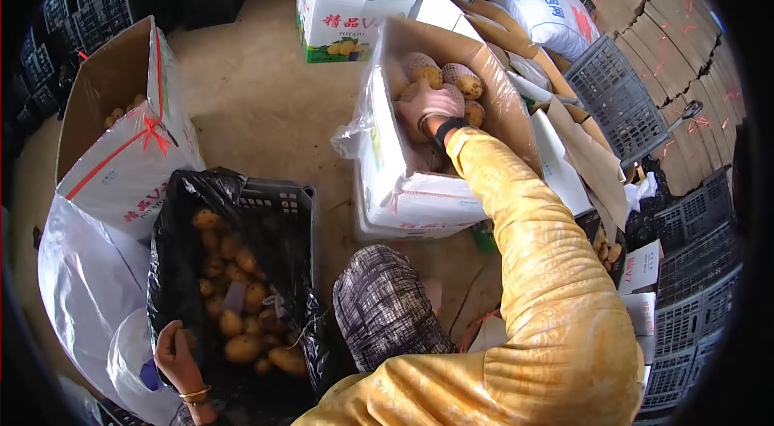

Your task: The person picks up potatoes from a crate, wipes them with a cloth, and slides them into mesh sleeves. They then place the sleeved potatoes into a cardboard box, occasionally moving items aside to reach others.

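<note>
My left hand (176,357), bare with a bracelet at the wrist, is at the near left edge of a black plastic bag (173,265). Its fingers are loosely bent and I see nothing in them. The bag lines a dark crate (302,220) and holds many loose potatoes (242,348). In a pale pink glove, my right hand (433,108) reaches into a white cardboard box (431,196). Its fingers curl down against a potato (430,76); their tips are hidden. Around it lie several potatoes, some in white foam nets (459,74). Clear plastic (360,132) hangs over the box's left side.
Left stands another white box (121,176) tied with red string, with potatoes inside. A closed potato box (355,11) stands at the back. To the right are a stuffed white sack (540,11), grey crates (621,99) and stacked flat cardboard (653,31). My knee (387,305) is between crate and box.
</note>
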`<action>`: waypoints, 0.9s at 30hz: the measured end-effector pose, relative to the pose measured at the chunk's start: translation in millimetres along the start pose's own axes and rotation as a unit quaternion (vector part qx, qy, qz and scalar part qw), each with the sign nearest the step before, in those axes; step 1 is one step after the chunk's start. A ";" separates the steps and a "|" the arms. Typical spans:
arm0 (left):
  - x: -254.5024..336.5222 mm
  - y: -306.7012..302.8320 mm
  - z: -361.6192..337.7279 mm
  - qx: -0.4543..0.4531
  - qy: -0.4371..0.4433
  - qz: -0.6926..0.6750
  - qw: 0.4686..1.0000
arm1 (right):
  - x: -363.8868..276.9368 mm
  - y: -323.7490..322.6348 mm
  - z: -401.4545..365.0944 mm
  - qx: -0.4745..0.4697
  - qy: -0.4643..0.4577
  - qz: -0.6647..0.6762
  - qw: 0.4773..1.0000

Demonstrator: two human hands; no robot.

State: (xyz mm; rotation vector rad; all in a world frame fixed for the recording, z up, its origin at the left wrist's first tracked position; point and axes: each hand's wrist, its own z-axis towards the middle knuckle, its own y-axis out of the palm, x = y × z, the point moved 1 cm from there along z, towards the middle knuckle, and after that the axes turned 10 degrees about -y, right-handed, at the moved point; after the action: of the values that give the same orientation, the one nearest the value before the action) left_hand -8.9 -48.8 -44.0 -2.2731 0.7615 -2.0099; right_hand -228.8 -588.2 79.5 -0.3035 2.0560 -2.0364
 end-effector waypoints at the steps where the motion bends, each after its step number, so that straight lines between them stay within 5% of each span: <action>1: -0.8 -1.8 -1.8 0.003 0.015 0.024 1.000 | -0.3 1.3 -6.1 0.025 -0.006 -0.012 1.000; 3: -0.8 -2.4 -4.9 -0.010 0.016 0.027 0.999 | -2.8 -10.4 -3.9 0.020 -0.022 -0.077 0.997; 5: 0.0 -5.1 -11.0 -0.032 0.011 0.046 0.998 | 11.2 -20.7 -1.8 0.158 -0.140 0.108 0.971; 7: 6.6 -3.2 -16.8 -0.035 -0.010 0.037 0.999 | 14.5 -56.9 -61.3 0.290 -0.282 0.357 0.842; 9: 7.8 -0.5 -16.8 -0.049 -0.019 0.045 0.998 | 28.9 -79.4 -140.5 0.371 -0.356 0.387 0.765; 12: 4.4 9.4 -14.9 -0.014 0.054 0.105 0.993 | 64.4 -40.2 -215.7 0.269 -0.453 0.405 0.747; 14: -5.1 7.9 -13.9 -0.031 0.046 0.123 0.991 | 83.1 39.9 -235.6 0.057 -0.235 0.489 0.838; 16: -5.1 5.3 -28.6 -0.032 -0.013 0.128 0.991 | 113.2 125.6 -235.9 -0.204 -0.094 0.410 0.884; 19: -15.4 -2.2 -39.2 -0.031 -0.033 0.150 0.988 | 161.9 241.6 -243.8 -0.253 -0.098 0.250 0.929; 21: -20.7 -13.8 -43.5 -0.016 -0.028 0.145 0.989 | 173.5 271.1 -247.8 -0.286 0.118 0.114 0.944; 23: -26.6 -20.9 -47.8 -0.012 -0.023 0.163 0.986 | 177.1 302.3 -260.3 -0.252 0.190 0.136 0.939; 27: -32.2 -20.1 -56.8 0.018 -0.047 0.161 0.986 | 175.4 364.8 -292.8 -0.306 0.387 0.201 0.846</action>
State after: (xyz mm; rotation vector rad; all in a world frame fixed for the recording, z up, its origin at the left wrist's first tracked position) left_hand -57.0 -2.1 -57.5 -2.0499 0.9995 -1.7455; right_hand -479.9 -358.8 -286.6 0.9428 2.8614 -1.2807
